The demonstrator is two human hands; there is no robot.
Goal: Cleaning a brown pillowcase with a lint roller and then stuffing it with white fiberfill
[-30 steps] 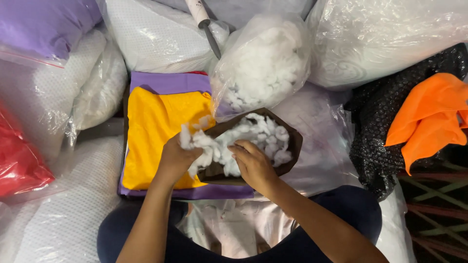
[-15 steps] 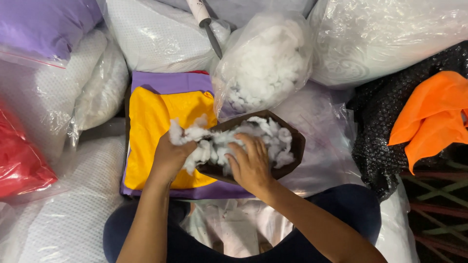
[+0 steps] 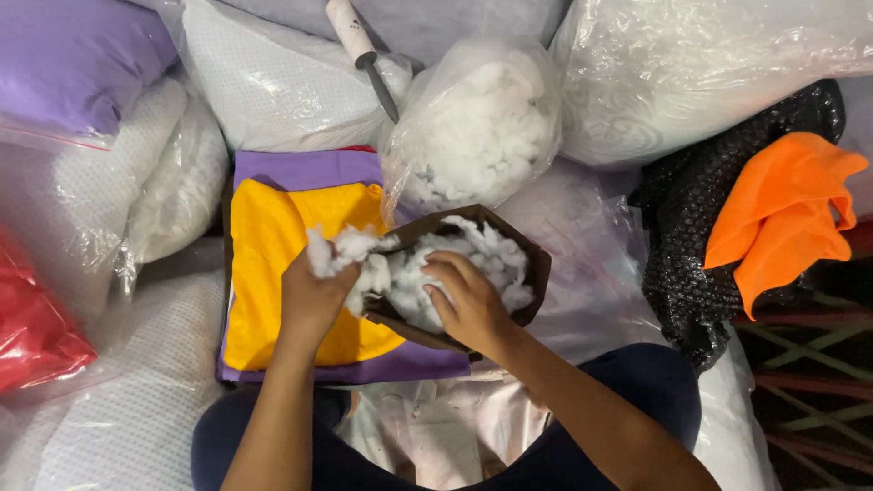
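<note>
Item 1, nearest: my lap, dark trousers, with a crumpled pale plastic sheet (image 3: pixel 436 427) lying between the knees.

Item 2: left hand (image 3: pixel 314 300), curled round the open left edge of the brown fabric cover (image 3: pixel 536 273), fingers closed on a tuft of white stuffing (image 3: pixel 332 250) that stands proud of the opening.

Item 3: right hand (image 3: pixel 468 305), fingers bent and pressed down into the white fibrefill (image 3: pixel 491 259) inside the cover; fingertips partly buried.

Item 4: the cover itself sits over the lower right corner of the yellow cloth (image 3: pixel 273 264), which lies on a purple cloth (image 3: pixel 305 168); both are folded flat.

Item 5, beyond: clear bag of loose fibrefill (image 3: pixel 473 127), leaning just behind the cover.

Item 6: long tool with a pale handle and dark blade (image 3: pixel 359 55), resting on the white bagged cushions (image 3: pixel 273 82) at the far edge.

Item 7, sides: red bagged item (image 3: pixel 32 327) at left; orange cloth (image 3: pixel 782 214) on black bubble wrap (image 3: pixel 691 273) at right.

Risks, as I judge them: the tuft under my left hand is only lightly gripped and could shed onto the yellow cloth. Pressing hard with the right may push fill out of the open mouth, or strain the cover's edge. The leaning bag could slump onto my work.
</note>
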